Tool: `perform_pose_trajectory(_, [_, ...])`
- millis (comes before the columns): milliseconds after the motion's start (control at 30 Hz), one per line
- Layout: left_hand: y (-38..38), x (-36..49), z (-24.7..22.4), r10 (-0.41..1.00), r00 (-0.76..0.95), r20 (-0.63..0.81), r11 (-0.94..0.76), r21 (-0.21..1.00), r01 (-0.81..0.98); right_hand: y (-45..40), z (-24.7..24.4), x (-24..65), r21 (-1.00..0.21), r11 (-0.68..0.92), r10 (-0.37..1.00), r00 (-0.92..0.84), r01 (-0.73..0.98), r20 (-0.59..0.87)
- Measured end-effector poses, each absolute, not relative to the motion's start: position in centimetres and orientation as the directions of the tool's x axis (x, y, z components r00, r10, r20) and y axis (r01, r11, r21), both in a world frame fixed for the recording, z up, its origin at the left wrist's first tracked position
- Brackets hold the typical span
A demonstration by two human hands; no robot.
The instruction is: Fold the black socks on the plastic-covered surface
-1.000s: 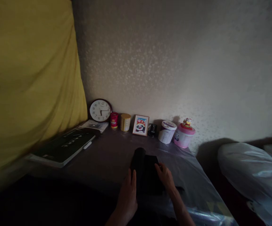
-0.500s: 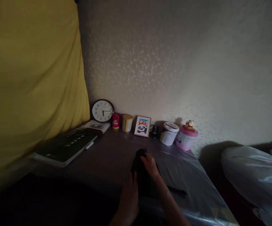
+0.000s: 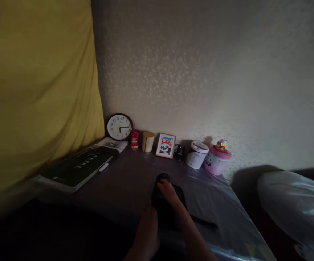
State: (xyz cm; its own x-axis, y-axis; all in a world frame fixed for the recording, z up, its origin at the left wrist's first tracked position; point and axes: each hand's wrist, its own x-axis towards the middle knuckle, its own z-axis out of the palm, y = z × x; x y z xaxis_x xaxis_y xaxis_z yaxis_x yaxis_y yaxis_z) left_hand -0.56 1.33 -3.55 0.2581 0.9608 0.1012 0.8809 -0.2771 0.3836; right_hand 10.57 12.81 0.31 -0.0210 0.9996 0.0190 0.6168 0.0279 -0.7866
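Note:
A black item (image 3: 163, 208), too dark to make out fully, lies near the front of the covered table (image 3: 129, 181). Its far end is rounded, and a flat dark part with a corner shows to the right. My right hand (image 3: 167, 191) is closed on the upper part of the black item. Lower and to the left, my left hand (image 3: 149, 226) has its fingers curled together at the item's near left edge; what they grip is hidden in the dark. A thin dark strap (image 3: 204, 222) stretches out to the right on the table.
Along the wall stand a clock (image 3: 119, 127), a red can (image 3: 135, 139), a yellow can (image 3: 147, 141), a framed panda picture (image 3: 166, 145), a white tub (image 3: 197, 155) and a pink tub (image 3: 217, 160). A large dark book (image 3: 76, 168) lies left; a plastic-wrapped bundle (image 3: 293, 203) is right.
My right hand has shifted slightly left and down on the black item. The fingers of my left hand have drawn together. More of the item's flat right part now shows.

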Motion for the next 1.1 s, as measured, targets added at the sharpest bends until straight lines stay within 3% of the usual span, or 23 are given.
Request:
perform_pose_trajectory(167, [0.9, -2.0, -5.4, 0.934, 0.259, 0.246, -0.347, 0.447, 0.824, 12.4, 0.4, 10.2, -0.885, 0.074, 0.98, -0.197, 0.459, -0.021])
perform_pose_trajectory(300, [0.5, -2.2, -5.8, 0.874, 0.129, 0.469, -0.343, 0.407, 0.847, 12.3, 0.3, 10.2, -0.854, 0.125, 0.974, -0.226, 0.505, 0.009])
perform_pose_trajectory(400, [0.5, -1.5, -4.0, 0.821, 0.175, 0.543, -0.419, 0.365, 0.832, 12.0, 0.7, 10.2, -0.83, 0.161, 0.96, -0.28, 0.535, 0.005])
perform_pose_trajectory(600, [1.6, -0.3, -1.8, 0.886, 0.243, 0.395, -0.402, 0.394, 0.826, 10.9, 1.8, 10.3, -0.879, 0.171, 0.913, -0.406, 0.444, -0.028])
perform_pose_trajectory(733, [1.8, -0.3, -2.7, 0.901, 0.244, 0.358, -0.385, 0.405, 0.829, 9.9, 1.7, 10.6, -0.847, 0.3, 0.896, -0.435, 0.439, 0.092])
perform_pose_trajectory(933, [2.0, -0.1, -3.6, 0.942, 0.234, 0.24, -0.321, 0.441, 0.838, 9.1, 0.9, 11.7, -0.626, 0.545, 0.837, -0.409, 0.558, 0.365])
perform_pose_trajectory(1100, [2.1, 0.0, -2.7, 0.964, 0.248, 0.092, -0.262, 0.477, 0.839, 11.5, -0.5, 12.5, -0.473, 0.626, 0.779, -0.475, 0.62, 0.409])
